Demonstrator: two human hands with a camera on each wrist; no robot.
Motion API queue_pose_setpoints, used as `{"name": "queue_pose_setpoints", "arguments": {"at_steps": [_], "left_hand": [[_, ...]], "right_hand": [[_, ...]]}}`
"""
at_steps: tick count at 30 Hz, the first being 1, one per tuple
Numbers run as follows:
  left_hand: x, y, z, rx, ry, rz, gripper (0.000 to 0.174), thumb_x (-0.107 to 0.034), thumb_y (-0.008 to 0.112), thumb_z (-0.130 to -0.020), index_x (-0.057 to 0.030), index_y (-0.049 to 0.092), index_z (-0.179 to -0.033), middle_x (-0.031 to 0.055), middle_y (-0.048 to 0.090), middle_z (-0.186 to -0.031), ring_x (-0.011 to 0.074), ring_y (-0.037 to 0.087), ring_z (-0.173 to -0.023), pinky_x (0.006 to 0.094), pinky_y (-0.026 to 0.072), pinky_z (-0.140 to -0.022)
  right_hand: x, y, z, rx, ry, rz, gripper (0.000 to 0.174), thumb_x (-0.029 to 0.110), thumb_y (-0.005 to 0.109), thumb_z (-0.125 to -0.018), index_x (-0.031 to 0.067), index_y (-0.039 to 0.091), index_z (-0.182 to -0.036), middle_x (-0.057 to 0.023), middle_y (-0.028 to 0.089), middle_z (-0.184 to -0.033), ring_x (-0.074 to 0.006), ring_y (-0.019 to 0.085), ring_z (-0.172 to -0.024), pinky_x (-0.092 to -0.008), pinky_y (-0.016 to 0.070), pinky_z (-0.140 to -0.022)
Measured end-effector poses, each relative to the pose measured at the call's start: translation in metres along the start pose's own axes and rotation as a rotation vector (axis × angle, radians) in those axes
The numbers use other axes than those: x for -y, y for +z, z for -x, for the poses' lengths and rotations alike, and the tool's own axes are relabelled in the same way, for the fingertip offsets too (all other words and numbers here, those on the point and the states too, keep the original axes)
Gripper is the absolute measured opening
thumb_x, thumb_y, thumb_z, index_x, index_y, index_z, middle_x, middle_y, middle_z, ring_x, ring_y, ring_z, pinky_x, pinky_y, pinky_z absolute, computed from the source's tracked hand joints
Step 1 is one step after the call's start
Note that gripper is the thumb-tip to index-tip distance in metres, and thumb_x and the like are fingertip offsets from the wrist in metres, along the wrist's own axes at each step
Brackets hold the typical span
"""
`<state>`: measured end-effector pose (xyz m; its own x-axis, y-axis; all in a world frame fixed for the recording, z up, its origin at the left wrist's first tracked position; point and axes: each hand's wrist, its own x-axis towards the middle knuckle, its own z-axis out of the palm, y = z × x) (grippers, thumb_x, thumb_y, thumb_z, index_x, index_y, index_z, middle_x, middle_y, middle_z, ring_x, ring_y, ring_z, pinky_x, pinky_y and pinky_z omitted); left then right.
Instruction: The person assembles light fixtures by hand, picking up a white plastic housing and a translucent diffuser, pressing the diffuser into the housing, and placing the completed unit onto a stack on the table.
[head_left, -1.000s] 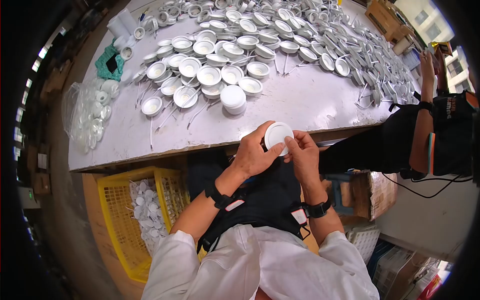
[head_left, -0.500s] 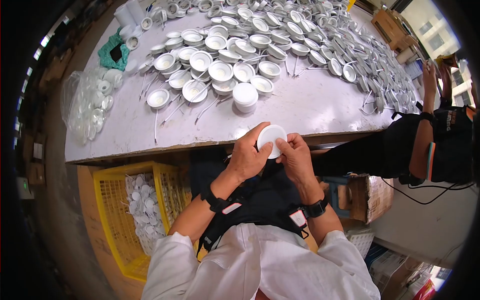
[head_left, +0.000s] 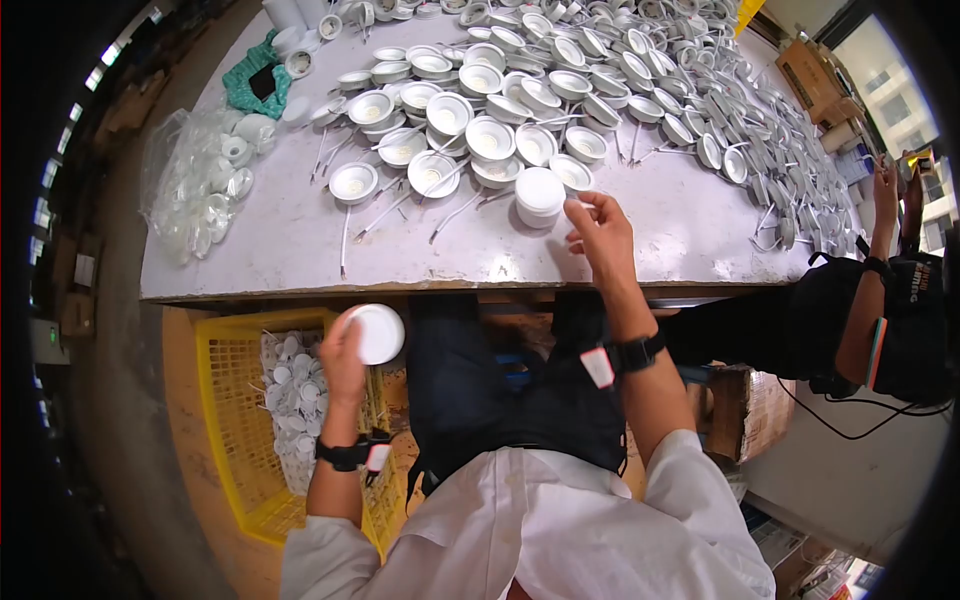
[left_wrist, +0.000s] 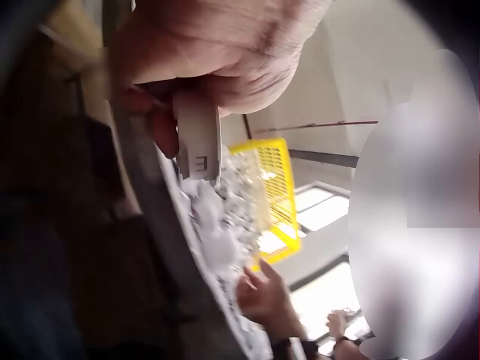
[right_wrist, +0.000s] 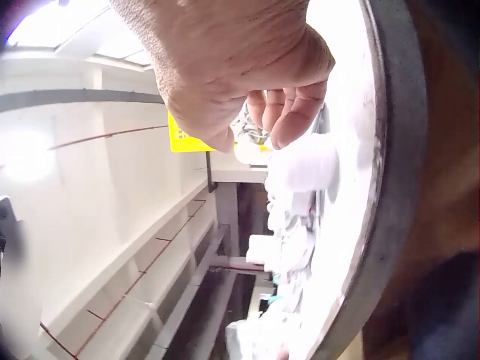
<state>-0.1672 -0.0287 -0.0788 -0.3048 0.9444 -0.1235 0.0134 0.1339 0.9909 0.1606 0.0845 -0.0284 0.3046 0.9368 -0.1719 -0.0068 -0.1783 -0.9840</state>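
Note:
My left hand [head_left: 345,362] holds a white round cover [head_left: 381,334] by its edge, low beside the yellow basket. In the left wrist view the cover [left_wrist: 199,139] appears edge-on, with a dark mark on its rim, gripped by fingers partly hidden behind the hand. Over the table's front part, my right hand [head_left: 605,240] has loosely bent fingers and nothing in them. Its fingertips are right beside a short stack of white round covers [head_left: 540,193]. The right wrist view shows the same stack [right_wrist: 311,161] just beyond the fingers.
Many white downlights [head_left: 490,137] with wires are heaped across the table [head_left: 480,265]. A clear plastic bag [head_left: 195,190] of white parts lies at left. Below it stands a yellow basket [head_left: 225,430] holding white pieces [head_left: 295,395]. Another person's arm [head_left: 862,320] is at right.
Both hands were together on the cover in front of the body. They have separated: the left carried it down and left towards the basket, while the right let go and moved up to the stack.

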Motion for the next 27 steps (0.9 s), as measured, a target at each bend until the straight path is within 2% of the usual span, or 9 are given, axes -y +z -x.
{"name": "queue_pose_setpoints", "arguments": {"at_steps": [2, 5, 8, 11, 12, 15, 19, 23, 27], "left_hand": [[0.047, -0.072, -0.011, -0.157, -0.053, -0.109, 0.028, -0.013, 0.05, -0.088, 0.0037, 0.056, -0.11, 0.0063, 0.061, -0.098, 0.0114, 0.057, -0.087, 0.0242, 0.0443, -0.078], [0.11, -0.184, -0.011, -0.337, -0.302, -0.319, 0.033, -0.017, 0.052, -0.081, -0.0022, 0.058, -0.11, 0.0015, 0.059, -0.085, 0.0097, 0.051, -0.063, 0.023, 0.0392, -0.05], [0.158, -0.261, 0.004, -0.647, -0.378, -0.266, 0.028, -0.017, 0.053, -0.079, -0.0021, 0.059, -0.101, 0.0035, 0.058, -0.083, 0.0148, 0.052, -0.064, 0.0262, 0.0396, -0.05], [0.169, -0.289, 0.02, -0.593, -0.427, -0.58, 0.03, -0.015, 0.057, -0.078, 0.0015, 0.059, -0.104, 0.0145, 0.06, -0.099, 0.0153, 0.057, -0.089, 0.0297, 0.0464, -0.069], [0.244, -0.345, 0.01, -0.587, -0.472, -0.707, 0.025, -0.012, 0.059, -0.077, 0.0022, 0.061, -0.098, 0.0117, 0.061, -0.092, 0.0144, 0.058, -0.082, 0.0274, 0.046, -0.067], [0.212, -0.266, 0.008, -0.429, -0.476, -0.485, 0.021, -0.009, 0.059, -0.079, 0.0017, 0.062, -0.096, 0.0075, 0.062, -0.081, 0.0129, 0.058, -0.073, 0.0248, 0.0457, -0.064], [0.159, -0.145, 0.003, -0.145, -0.07, -0.499, 0.016, -0.01, 0.057, -0.083, -0.0009, 0.063, -0.094, 0.0039, 0.063, -0.077, 0.011, 0.058, -0.068, 0.0237, 0.0472, -0.059], [0.03, -0.005, 0.017, 0.27, -0.231, -0.147, 0.017, -0.01, 0.056, -0.085, 0.0006, 0.063, -0.098, 0.0065, 0.066, -0.086, 0.0113, 0.063, -0.077, 0.0206, 0.0484, -0.058], [-0.052, 0.1, 0.022, 0.641, -0.118, 0.015, 0.023, -0.014, 0.053, -0.089, 0.0031, 0.058, -0.104, 0.0097, 0.065, -0.09, 0.0136, 0.064, -0.077, 0.0204, 0.0478, -0.055]], "right_hand": [[0.0, 0.007, -0.017, 0.021, -0.012, 0.049, 0.046, 0.025, 0.07, -0.075, -0.0045, 0.053, -0.106, -0.0005, 0.052, -0.065, -0.0074, 0.051, -0.054, -0.0194, 0.0408, -0.046], [-0.006, 0.012, -0.029, 0.053, -0.065, 0.137, 0.046, 0.024, 0.069, -0.075, -0.0061, 0.054, -0.107, 0.0003, 0.052, -0.065, -0.0063, 0.049, -0.054, -0.0195, 0.0394, -0.045], [-0.009, 0.011, -0.03, 0.067, -0.083, 0.098, 0.043, 0.021, 0.068, -0.076, -0.0063, 0.055, -0.106, 0.0006, 0.052, -0.067, -0.006, 0.049, -0.054, -0.0197, 0.0407, -0.046], [-0.004, 0.008, -0.022, 0.024, -0.064, 0.089, 0.035, 0.018, 0.067, -0.078, -0.0004, 0.057, -0.106, 0.0002, 0.054, -0.073, -0.0055, 0.049, -0.057, -0.0188, 0.041, -0.047], [-0.006, 0.007, -0.021, 0.005, -0.079, 0.034, 0.035, 0.016, 0.067, -0.077, -0.0025, 0.057, -0.105, 0.0007, 0.052, -0.071, -0.0057, 0.049, -0.055, -0.0195, 0.042, -0.047], [-0.013, 0.005, -0.021, -0.027, -0.061, -0.087, 0.032, 0.013, 0.066, -0.077, -0.0031, 0.056, -0.103, 0.0013, 0.05, -0.07, -0.006, 0.049, -0.054, -0.02, 0.0427, -0.046], [-0.011, -0.002, -0.014, -0.029, 0.082, -0.351, 0.02, 0.009, 0.063, -0.081, 0.0035, 0.053, -0.097, 0.0006, 0.053, -0.072, -0.0064, 0.05, -0.056, -0.0175, 0.0421, -0.046], [-0.012, -0.018, -0.003, 0.024, 0.179, -0.519, 0.014, 0.01, 0.059, -0.084, 0.0055, 0.05, -0.093, 0.0012, 0.053, -0.071, -0.0058, 0.051, -0.055, -0.0162, 0.0422, -0.045], [-0.011, -0.029, 0.033, 0.109, 0.265, -0.608, 0.011, 0.01, 0.056, -0.085, 0.0025, 0.052, -0.093, -0.0009, 0.054, -0.07, -0.0073, 0.053, -0.055, -0.0172, 0.0434, -0.044]]}}
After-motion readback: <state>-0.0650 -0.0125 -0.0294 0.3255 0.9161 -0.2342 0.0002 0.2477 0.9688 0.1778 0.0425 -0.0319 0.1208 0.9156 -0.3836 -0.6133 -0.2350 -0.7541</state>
